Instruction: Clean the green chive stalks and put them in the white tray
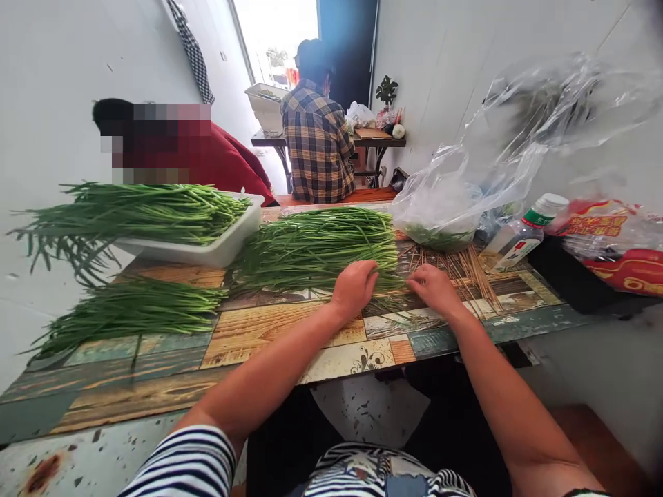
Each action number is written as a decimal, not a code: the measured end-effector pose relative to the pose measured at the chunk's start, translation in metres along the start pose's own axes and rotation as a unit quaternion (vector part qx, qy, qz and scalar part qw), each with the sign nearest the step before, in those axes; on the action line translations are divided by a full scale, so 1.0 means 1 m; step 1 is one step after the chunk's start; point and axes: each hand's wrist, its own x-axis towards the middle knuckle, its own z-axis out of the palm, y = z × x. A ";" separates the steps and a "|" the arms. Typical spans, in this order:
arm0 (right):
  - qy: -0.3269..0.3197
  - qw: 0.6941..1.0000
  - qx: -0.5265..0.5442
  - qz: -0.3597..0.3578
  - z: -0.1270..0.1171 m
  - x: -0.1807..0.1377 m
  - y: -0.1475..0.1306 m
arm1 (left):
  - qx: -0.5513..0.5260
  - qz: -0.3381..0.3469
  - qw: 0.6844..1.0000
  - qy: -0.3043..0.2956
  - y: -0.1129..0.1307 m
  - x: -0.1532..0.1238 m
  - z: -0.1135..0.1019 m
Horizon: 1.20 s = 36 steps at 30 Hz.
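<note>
A wide pile of garlic chives (321, 245) lies in front of me, its cut stem ends toward the right. My left hand (355, 284) is closed at the near right corner of this pile, its fingers curled on the stem ends. Just to the right, my right hand (434, 288) makes a pinch beside those ends; whatever is between its fingertips is too small to make out. Thin wooden skewers (479, 279) lie loosely fanned out beyond and right of my right hand. A few loose stem scraps are on the patchwork-patterned table (290, 331) near both hands.
At the left, more chives fill a white tub (228, 248), with another bunch (150, 307) before it. A plastic-bagged bowl (440, 221), a bottle (525, 231) and a red package (616, 241) stand right. One person in red (222, 152) and another in plaid (315, 145) are beyond.
</note>
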 end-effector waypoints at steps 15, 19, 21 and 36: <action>-0.048 0.988 0.005 -0.148 0.001 -0.016 -0.033 | 0.022 0.050 0.997 -0.058 0.021 -0.004 -0.009; -0.082 0.987 -0.063 -0.122 -0.007 -0.021 -0.016 | 0.024 0.034 0.996 -0.078 0.025 -0.003 -0.007; -0.069 0.989 -0.078 -0.102 -0.012 -0.023 -0.008 | 0.012 0.019 0.997 -0.075 0.022 -0.002 -0.008; -0.007 0.989 0.147 0.024 0.007 -0.026 -0.042 | -0.020 0.121 0.990 -0.075 0.020 -0.002 -0.016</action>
